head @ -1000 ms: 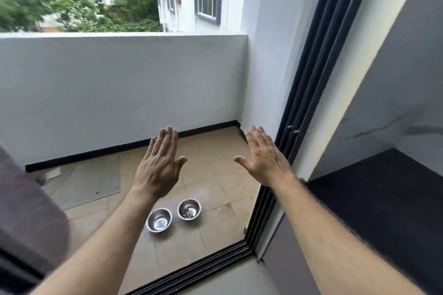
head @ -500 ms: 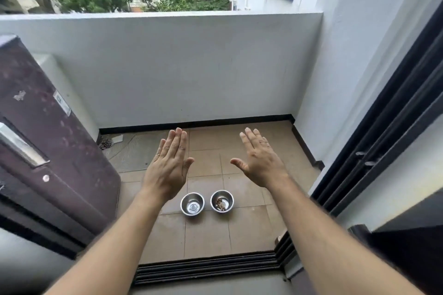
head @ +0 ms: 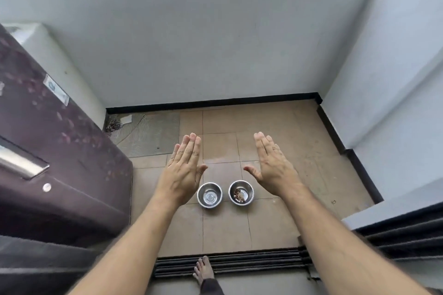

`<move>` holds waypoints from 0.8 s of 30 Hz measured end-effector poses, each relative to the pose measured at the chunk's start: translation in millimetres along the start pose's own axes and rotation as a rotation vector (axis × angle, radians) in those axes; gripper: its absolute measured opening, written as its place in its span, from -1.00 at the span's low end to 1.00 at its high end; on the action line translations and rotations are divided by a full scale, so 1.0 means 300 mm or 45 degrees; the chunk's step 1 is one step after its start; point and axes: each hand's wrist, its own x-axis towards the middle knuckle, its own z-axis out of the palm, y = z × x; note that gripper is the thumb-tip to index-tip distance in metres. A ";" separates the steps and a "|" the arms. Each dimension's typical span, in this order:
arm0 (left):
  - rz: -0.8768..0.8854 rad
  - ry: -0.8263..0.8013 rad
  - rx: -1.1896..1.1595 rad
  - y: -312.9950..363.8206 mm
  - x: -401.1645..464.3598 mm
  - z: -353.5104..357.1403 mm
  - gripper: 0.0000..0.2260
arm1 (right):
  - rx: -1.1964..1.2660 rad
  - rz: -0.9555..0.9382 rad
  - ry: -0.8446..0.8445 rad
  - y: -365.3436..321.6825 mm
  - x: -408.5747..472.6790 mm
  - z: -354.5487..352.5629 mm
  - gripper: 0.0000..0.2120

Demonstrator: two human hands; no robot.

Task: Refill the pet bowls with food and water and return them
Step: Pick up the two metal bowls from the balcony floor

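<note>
Steel bowls now sit square ahead on the balcony floor (head: 225, 227): left bowl (head: 209, 195) bare, right bowl (head: 241, 192) holding scraps (kibble, probably). Left hand (head: 183, 170) and right hand (head: 273, 166) hover flat, holding nothing; pickup likely follows.

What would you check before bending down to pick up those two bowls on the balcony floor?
1. Both hands free: left hand and right hand open, holding nothing. Ok.
2. Bowls within sight: left bowl and right bowl stand side by side, upright, on the floor tiles. Ok.
3. Left bowl needs a refill: looks empty. Ok.
4. Right bowl: only a few food scraps in it. Ok.
5. Door track underfoot: bare foot rests on it. Ok.
6. Floor dry: cannot tell.
</note>
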 end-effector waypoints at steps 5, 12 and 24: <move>0.047 0.004 -0.026 -0.112 0.161 0.037 -0.33 | 0.127 0.165 0.033 0.024 0.136 0.022 -0.11; -0.058 -0.048 -0.201 -0.185 0.291 0.219 -0.36 | 0.266 0.291 -0.036 0.116 0.249 0.211 -0.17; -0.644 -0.052 -1.053 -0.212 0.350 0.847 -0.70 | 0.647 0.621 -0.191 0.358 0.463 0.875 -0.57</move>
